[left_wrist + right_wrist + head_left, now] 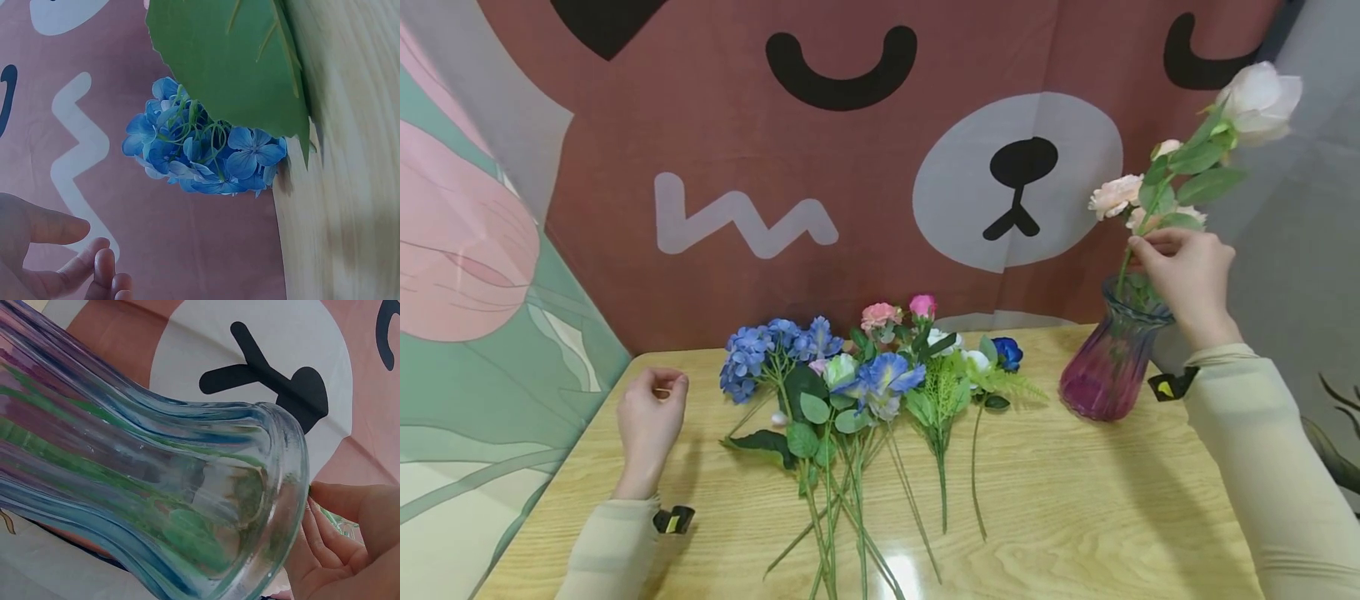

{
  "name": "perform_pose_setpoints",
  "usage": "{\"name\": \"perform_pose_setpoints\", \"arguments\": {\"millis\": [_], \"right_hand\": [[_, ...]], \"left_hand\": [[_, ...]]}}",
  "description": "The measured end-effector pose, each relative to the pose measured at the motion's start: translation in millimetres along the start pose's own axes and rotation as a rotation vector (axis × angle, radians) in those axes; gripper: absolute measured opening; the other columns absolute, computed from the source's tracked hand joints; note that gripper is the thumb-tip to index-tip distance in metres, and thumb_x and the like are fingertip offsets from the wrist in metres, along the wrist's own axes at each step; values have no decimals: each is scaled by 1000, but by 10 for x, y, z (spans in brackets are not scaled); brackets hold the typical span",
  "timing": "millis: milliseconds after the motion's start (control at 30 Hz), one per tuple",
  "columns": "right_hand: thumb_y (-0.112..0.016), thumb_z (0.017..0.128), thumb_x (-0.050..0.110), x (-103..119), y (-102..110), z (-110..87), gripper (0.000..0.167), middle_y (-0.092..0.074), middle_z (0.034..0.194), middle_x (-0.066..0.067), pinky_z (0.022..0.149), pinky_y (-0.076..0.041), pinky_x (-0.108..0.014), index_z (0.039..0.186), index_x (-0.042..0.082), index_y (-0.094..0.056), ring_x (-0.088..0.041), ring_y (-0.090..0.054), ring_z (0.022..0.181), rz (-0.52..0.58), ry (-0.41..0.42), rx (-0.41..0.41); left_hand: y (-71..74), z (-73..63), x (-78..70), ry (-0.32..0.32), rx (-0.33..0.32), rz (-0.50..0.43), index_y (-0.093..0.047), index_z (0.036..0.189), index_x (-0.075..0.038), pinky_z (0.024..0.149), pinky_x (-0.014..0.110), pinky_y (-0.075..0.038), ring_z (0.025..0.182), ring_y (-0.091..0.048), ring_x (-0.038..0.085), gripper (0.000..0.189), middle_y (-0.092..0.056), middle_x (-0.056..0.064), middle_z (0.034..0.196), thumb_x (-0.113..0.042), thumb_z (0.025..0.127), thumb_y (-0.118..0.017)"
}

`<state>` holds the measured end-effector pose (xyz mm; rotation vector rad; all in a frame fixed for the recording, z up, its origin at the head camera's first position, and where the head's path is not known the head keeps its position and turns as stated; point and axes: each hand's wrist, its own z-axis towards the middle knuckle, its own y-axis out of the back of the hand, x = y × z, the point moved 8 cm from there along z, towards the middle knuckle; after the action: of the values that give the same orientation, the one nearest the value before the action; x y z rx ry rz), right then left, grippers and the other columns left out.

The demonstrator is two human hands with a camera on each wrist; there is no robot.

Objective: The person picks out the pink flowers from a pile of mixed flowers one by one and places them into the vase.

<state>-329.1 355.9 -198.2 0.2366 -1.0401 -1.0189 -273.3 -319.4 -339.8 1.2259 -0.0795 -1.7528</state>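
My right hand [1187,271] pinches the green stem of a white rose [1258,104] just above the rim of a glass vase [1093,367]. The vase shades from blue at its neck to pink below; green stems show through its wall in the right wrist view. Pale peach flowers [1116,196] stand beside the rose stem, near the fingers. My left hand [651,417] is held over the left side of the table, its fingers loosely curled around nothing. To the right of it is a blue hydrangea [747,358], also seen ahead of the hand in the left wrist view.
Several artificial flowers lie mid-table, among them a blue-violet iris-like bloom [883,379], a deep blue rose [1007,354] and a pink bud [922,306]. Their stems point toward the front of the wooden table [1060,500]. A brown cartoon backdrop [850,167] hangs behind.
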Motion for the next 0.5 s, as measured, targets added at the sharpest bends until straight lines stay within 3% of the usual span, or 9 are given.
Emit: {"name": "perform_pose_setpoints", "arguments": {"millis": [167, 233, 333, 433, 500], "right_hand": [[-53, 94, 40, -27, -41, 5, 51, -33, 55, 52, 112, -17, -47, 114, -5, -65, 28, -37, 54, 23, -4, 18], [-53, 94, 41, -36, -50, 1, 51, -34, 55, 51, 108, -26, -39, 116, -4, -65, 27, -41, 50, 26, -10, 21], [-52, 94, 42, -49, -53, -10, 52, -41, 58, 49, 89, -38, -18, 117, -3, -65, 25, -45, 50, 20, -21, 23], [-52, 94, 43, -66, -48, -21, 54, -54, 66, 42, 59, -37, -6, 120, -2, -63, 23, -48, 51, 22, -37, 27], [-51, 94, 44, -65, -38, -26, 55, -62, 70, 34, 60, -36, -4, 120, -3, -63, 23, -49, 51, 23, -38, 27]], "left_hand": [[10, -2, -3, -1, -9, 8, -66, 94, 0, 67, 29, -37, 75, -54, 22, 18, -65, 16, 87, -16, 90, -59], [12, -1, -5, -3, -10, 9, -66, 94, 0, 67, 29, -37, 75, -54, 23, 18, -65, 16, 88, -16, 90, -59], [14, 0, -8, -3, -8, 11, -66, 94, 0, 68, 30, -37, 76, -55, 25, 19, -65, 17, 88, -16, 90, -58], [15, 1, -3, 1, -7, 12, -66, 95, 0, 67, 30, -37, 77, -55, 25, 19, -65, 17, 88, -16, 90, -58], [16, 3, 3, 4, -7, 12, -66, 95, 0, 67, 30, -37, 77, -55, 25, 19, -65, 16, 88, -17, 90, -58]]}}
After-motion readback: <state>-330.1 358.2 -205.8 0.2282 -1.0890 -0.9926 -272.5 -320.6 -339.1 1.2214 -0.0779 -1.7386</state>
